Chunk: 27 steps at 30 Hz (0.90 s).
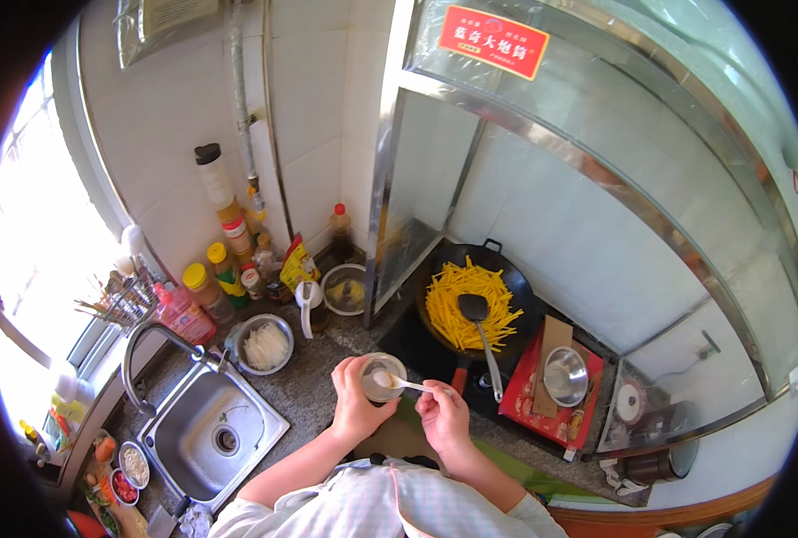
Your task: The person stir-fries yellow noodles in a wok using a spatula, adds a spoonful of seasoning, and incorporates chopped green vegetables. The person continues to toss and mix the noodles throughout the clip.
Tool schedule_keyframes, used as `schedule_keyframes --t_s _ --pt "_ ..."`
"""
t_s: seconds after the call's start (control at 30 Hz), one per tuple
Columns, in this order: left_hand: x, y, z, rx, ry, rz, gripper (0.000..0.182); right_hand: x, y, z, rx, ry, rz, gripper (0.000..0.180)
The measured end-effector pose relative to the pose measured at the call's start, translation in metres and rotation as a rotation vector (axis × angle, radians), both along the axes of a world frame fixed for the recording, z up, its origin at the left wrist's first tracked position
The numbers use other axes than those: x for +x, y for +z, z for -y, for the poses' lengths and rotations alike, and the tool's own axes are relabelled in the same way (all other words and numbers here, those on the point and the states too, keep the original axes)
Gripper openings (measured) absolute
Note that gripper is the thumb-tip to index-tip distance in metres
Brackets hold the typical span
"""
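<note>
My left hand (360,402) grips a small round jar (372,371) around its side, at the counter's front edge. A white spoon (409,385) is pinched in my right hand (443,411); its bowl, over the jar's mouth, bears a heap of white grains. To the upper right, a black wok (521,282) on the stove holds many yellow strips (456,316). A spatula (473,308) with a black head lies on the strips, its metal handle hanging over the wok's near rim.
A metal bowl of white strips (264,346) stands left of my hands, near a steel sink (200,430). Seasoning bottles (226,269) line the wall. A glass and metal screen (405,202) stands beside the wok. Right of it, a small metal bowl (565,376) rests on a red box (587,366).
</note>
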State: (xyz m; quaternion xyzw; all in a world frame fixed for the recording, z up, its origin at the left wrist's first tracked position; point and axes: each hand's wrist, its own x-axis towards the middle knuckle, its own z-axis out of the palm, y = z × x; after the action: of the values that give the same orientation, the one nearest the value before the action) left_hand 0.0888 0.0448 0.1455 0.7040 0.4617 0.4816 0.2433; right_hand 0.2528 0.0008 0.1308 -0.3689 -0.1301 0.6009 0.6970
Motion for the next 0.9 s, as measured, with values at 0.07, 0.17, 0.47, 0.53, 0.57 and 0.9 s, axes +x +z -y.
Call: schedule_keyframes --t_s 0.07,0.17,0.47,0.53,0.57,0.9 --pt "0.001 -0.008 -0.004 -0.056 -0.004 0.048 0.087 0.008 0.002 -0.005 -0.024 -0.013 -0.063 0.015" --pt "0.0 -0.022 -0.007 -0.161 0.021 0.08 0.082 0.031 0.015 -0.023 0.016 -0.107 -0.079 0.011" --pt "-0.041 -0.056 0.011 -0.276 0.16 0.122 0.087 0.176 0.051 -0.14 0.198 -0.389 0.516 0.018" --pt "-0.049 -0.06 0.018 -0.292 0.212 0.111 0.087 0.192 0.045 -0.162 0.124 -0.387 0.653 0.02" --pt "-0.052 -0.062 0.021 -0.307 0.238 0.121 0.086 0.198 0.041 -0.172 0.094 -0.382 0.71 0.021" --pt "-0.064 -0.068 0.039 -0.326 0.377 0.097 0.087 0.266 0.02 -0.242 -0.057 -0.442 0.73 0.023"
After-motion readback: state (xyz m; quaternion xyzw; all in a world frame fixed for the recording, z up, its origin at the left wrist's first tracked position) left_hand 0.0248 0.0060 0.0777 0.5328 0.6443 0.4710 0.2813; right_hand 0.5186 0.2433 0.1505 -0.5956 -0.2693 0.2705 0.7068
